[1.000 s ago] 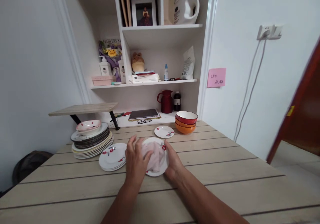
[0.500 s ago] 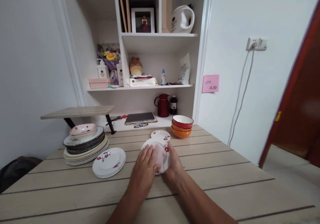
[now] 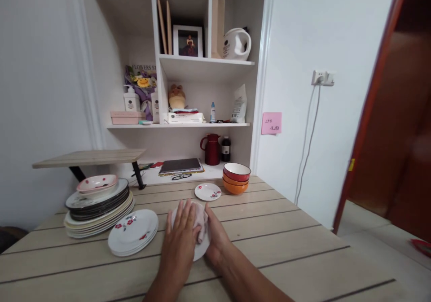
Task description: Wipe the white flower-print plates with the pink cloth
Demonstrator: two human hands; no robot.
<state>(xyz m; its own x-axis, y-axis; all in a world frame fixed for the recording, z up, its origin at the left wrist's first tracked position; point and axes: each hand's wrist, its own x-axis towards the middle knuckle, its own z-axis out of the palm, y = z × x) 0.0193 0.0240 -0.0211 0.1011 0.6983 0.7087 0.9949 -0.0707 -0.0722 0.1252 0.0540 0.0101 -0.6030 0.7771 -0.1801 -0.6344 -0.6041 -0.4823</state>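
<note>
At three o'clock from the flowered stack [image 3: 134, 230], the right hand [image 3: 218, 243], fingers too hidden to tell, holds a plate [image 3: 201, 250]; the left hand [image 3: 178, 232], fingers slightly spread, presses cloth [image 3: 201, 223]; uneven pressure could tip the plate.

Cloth [image 3: 202, 219] on plate [image 3: 202, 251]; plate stack [image 3: 133, 231] left; side plate [image 3: 207, 191] behind; 3 stacked bowls [image 3: 235, 179] right of side plate.

pink note [image 3: 271, 122] on wall [image 3: 289, 46], beside cabinet's right edge [image 3: 259, 95]: "250", handwritten; second line illegible. bouquet backing [image 3: 143, 67], shelf's [image 3: 131, 126] left end: "flowers st", capitals, cut off. jug [image 3: 235, 46] label too small.
</note>
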